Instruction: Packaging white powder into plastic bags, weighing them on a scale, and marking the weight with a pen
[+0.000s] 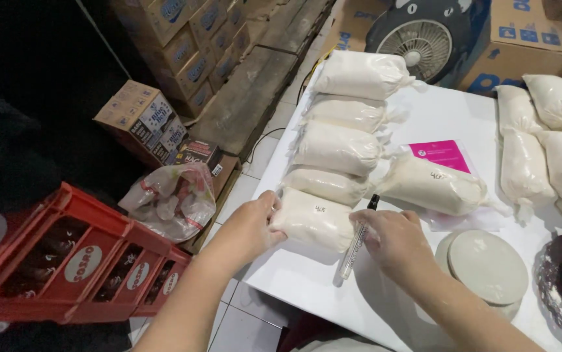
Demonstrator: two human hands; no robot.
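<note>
A row of several clear plastic bags filled with white powder lies along the left edge of the white table (pixel 307 277). My left hand (pixel 249 225) grips the left end of the nearest bag (pixel 312 219), which bears a handwritten mark. My right hand (pixel 391 238) rests on the bag's right side and holds a marker pen (pixel 357 240) with a black cap, pointing away from me. Another marked bag (pixel 432 185) lies crosswise just beyond my right hand.
A pink card (pixel 442 154) lies under the crosswise bag. More white bags (pixel 541 156) are piled at the right. Round grey lids (pixel 486 265) sit near my right wrist. A red bottle crate (pixel 72 261), cardboard boxes (pixel 143 120) and a fan (pixel 417 39) stand around.
</note>
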